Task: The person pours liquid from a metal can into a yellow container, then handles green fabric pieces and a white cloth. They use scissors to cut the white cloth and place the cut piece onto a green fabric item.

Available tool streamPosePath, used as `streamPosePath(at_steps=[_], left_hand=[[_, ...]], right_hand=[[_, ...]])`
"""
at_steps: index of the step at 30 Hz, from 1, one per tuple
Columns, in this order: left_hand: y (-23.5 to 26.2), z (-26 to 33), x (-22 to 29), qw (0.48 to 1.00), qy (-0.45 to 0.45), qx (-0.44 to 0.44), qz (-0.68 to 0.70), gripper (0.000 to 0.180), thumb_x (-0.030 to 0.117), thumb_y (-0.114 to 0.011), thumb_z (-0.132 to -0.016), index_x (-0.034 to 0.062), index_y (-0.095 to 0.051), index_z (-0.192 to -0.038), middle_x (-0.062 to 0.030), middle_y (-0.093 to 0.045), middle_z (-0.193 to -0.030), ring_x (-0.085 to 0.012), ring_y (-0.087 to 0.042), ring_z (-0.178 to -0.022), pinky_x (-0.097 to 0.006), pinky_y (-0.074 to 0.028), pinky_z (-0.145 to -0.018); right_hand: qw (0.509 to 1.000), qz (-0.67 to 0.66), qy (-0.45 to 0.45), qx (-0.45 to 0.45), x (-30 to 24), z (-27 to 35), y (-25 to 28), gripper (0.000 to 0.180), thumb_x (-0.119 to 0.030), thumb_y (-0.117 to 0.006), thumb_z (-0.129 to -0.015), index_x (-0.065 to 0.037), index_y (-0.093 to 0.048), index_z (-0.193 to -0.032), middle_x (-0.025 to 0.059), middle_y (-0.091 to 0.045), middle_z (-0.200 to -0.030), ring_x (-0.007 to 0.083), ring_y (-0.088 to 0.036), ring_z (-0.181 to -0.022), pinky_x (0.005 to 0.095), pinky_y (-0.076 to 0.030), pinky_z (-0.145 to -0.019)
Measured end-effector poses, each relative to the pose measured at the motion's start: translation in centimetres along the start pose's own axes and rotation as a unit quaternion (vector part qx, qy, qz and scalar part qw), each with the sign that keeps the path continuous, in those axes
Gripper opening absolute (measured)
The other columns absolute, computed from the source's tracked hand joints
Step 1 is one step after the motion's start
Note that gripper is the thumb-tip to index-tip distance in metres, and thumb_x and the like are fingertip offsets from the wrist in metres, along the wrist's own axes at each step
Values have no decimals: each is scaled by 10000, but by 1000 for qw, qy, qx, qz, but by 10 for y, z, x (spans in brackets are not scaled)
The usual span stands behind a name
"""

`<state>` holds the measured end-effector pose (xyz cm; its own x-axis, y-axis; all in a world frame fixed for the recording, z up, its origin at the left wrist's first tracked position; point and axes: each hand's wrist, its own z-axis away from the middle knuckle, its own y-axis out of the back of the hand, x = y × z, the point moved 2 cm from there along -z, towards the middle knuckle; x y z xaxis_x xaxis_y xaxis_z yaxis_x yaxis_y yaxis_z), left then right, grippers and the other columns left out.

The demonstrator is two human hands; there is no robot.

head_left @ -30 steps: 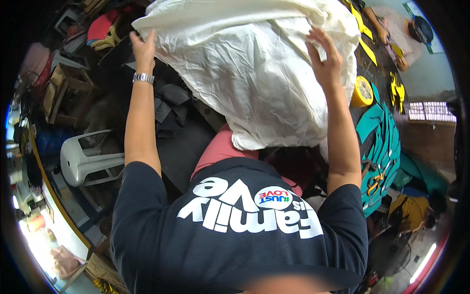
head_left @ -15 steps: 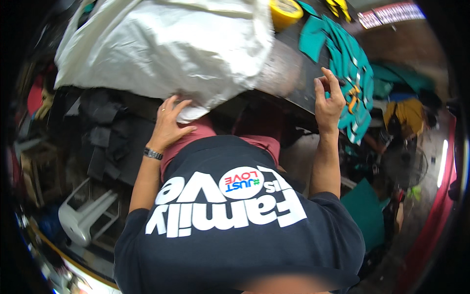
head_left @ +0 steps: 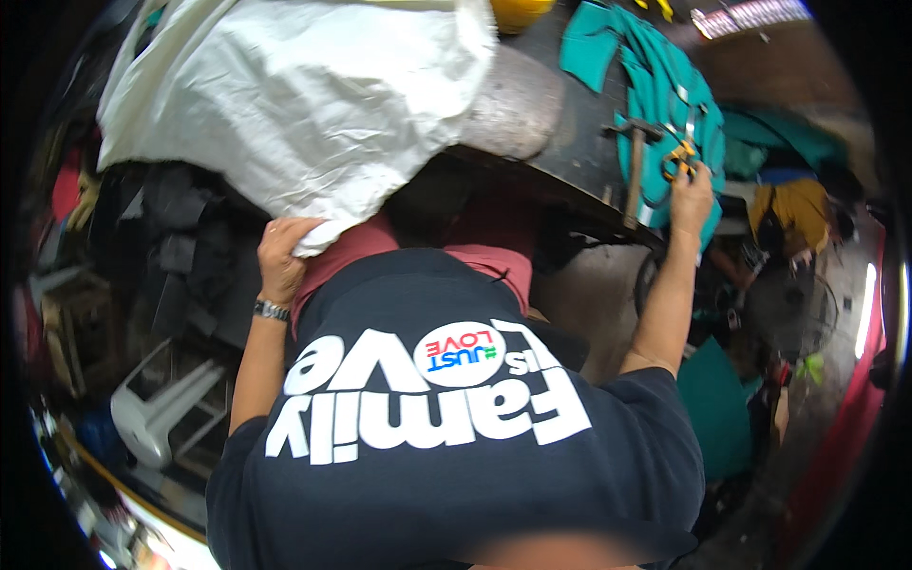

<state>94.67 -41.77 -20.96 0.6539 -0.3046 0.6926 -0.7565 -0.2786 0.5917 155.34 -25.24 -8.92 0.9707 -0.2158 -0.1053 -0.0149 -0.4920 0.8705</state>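
A big white woven sack point(head_left: 304, 104) lies on the dark worktable point(head_left: 579, 161) and hangs over its near edge. My left hand point(head_left: 281, 255), with a watch on the wrist, grips the sack's lowest corner. My right hand point(head_left: 691, 195) reaches to the table's right edge, where its fingers rest on an orange-handled tool point(head_left: 678, 155) lying on teal fabric point(head_left: 655, 76). Whether the fingers have closed around the tool is not clear. A hammer point(head_left: 635, 171) lies just left of that hand.
A grey rounded block point(head_left: 513, 100) sits on the table beside the sack. Dark cut pieces point(head_left: 180, 247) are piled at the left, with a white plastic chair point(head_left: 157, 408) below them. More teal sheets point(head_left: 714, 408) and a floor fan point(head_left: 784, 309) stand at the right.
The sack has come down from above my head onto the table. My left hand dropped to its lower corner, and my right hand let go and moved right to the orange-handled tool.
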Motion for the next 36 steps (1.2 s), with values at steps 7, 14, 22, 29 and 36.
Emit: streamPosePath(at_steps=[7,14,22,29,36], left_hand=[[9,5,8,993,0,-118,1,329,86,-781,-710,76,-733,-1035,-92,-705,-1001,-278,-646,-966,-368,-468,-869],[5,-39,52,994,-92,-48,43,439,351,-860,-722,120,-721,-1069,-70,-685,-1019,-271,-646,-964,-391,-484,-897],[-84,-127,111,986,-151,10,-76,699,371,-842,-697,191,-574,-1317,-27,-526,-1268,-223,-484,-1188,-387,-324,-1008],[-104,-134,82,982,-170,69,-37,603,67,-770,-716,174,-589,-1281,-47,-520,-1229,-254,-500,-1135,-376,-386,-963],[-73,-119,79,976,-179,96,77,394,-13,-708,-751,145,-730,-1111,-49,-577,-979,-251,-568,-930,-370,-465,-891]], right_hand=[[991,54,-60,-106,11,-24,-18,598,-271,-674,-867,-134,-495,-1420,241,-655,-1222,420,-618,-1145,483,-486,-952],[977,-76,-101,-172,62,-59,-33,571,-226,-676,-876,-82,-493,-1398,194,-702,-1014,297,-691,-994,410,-552,-792],[644,-706,-173,-240,-8,-11,53,567,-60,-618,-951,-75,-385,-1467,72,-548,-909,184,-578,-822,278,-506,-639],[668,-549,-138,-483,-153,69,83,887,-326,-838,-785,-77,-392,-1511,61,-584,-973,108,-545,-605,203,-430,-508],[514,-507,-69,-689,-192,66,90,1047,-586,-765,-792,54,-335,-1501,61,-582,-879,126,-562,-706,232,-419,-637]])
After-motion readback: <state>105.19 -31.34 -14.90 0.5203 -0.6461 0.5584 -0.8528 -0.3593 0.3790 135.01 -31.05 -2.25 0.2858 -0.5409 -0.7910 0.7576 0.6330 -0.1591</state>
